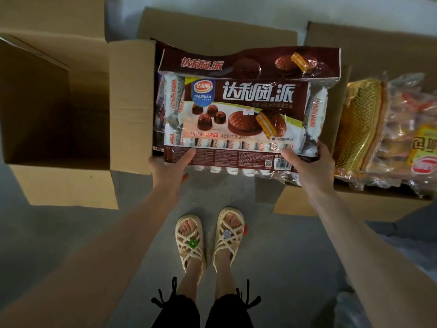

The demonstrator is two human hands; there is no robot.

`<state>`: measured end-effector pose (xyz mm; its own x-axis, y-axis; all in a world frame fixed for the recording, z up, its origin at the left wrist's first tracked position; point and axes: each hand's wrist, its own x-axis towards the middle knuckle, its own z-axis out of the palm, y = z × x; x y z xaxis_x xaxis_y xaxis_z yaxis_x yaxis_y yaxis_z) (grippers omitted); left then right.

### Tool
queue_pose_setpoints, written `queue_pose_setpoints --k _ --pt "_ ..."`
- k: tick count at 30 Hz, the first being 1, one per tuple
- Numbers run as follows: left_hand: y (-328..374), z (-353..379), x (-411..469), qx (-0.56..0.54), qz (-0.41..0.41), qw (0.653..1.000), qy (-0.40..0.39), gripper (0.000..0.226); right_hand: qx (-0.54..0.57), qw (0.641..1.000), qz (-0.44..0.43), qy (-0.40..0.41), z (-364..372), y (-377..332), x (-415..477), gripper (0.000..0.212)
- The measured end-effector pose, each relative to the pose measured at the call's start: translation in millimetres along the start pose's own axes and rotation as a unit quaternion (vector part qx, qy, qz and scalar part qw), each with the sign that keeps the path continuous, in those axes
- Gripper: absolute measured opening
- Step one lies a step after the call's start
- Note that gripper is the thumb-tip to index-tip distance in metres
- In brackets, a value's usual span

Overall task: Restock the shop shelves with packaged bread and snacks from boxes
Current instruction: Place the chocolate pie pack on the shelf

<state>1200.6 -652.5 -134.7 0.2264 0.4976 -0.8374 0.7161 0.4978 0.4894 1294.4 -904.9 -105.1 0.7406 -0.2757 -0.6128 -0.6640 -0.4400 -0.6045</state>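
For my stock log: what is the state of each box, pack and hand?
Pie pack: held at its near edge.
Left hand: grips pack.
Right hand: grips pack.
Left box: open, nothing visible inside.
Middle box: open, holds pie packs.
Right box: open, holds bread packs.

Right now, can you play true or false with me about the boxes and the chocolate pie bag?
1. The left hand and right hand both hold the chocolate pie pack. True.
2. The pack lies on the floor. False: it is held up above the middle box.
3. The right box has clear snack bags in it. True.
4. The person wears black boots. False: they wear cream sandals with little flowers.
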Motion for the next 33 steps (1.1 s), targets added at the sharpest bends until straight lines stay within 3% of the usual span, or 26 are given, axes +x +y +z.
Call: queue_pose_setpoints --k 3,10,25,30,33 --pt "6 -1 3 0.033 0.023 0.999 -0.026 0.088 -0.011 1.0 0.007 -0.007 3 6 2 0.073" --pt "10 -1 5 0.022 0.045 0.997 -0.06 0.063 0.029 0.999 0.013 -0.027 4 9 3 0.069" --pt "30 -31 -60 0.036 0.121 0.992 -0.02 0.051 0.069 0.997 -0.021 -0.013 -30 -14 -62 0.056" --pt "52 -57 -109 0.029 0.148 0.988 -0.002 0.053 0.07 0.996 -0.051 -0.009 -54 -50 -102 0.058" --pt "69 -73 -144 0.012 0.157 0.987 0.011 0.055 0.068 0.995 -0.07 -0.015 -73 -80 -129 0.07"
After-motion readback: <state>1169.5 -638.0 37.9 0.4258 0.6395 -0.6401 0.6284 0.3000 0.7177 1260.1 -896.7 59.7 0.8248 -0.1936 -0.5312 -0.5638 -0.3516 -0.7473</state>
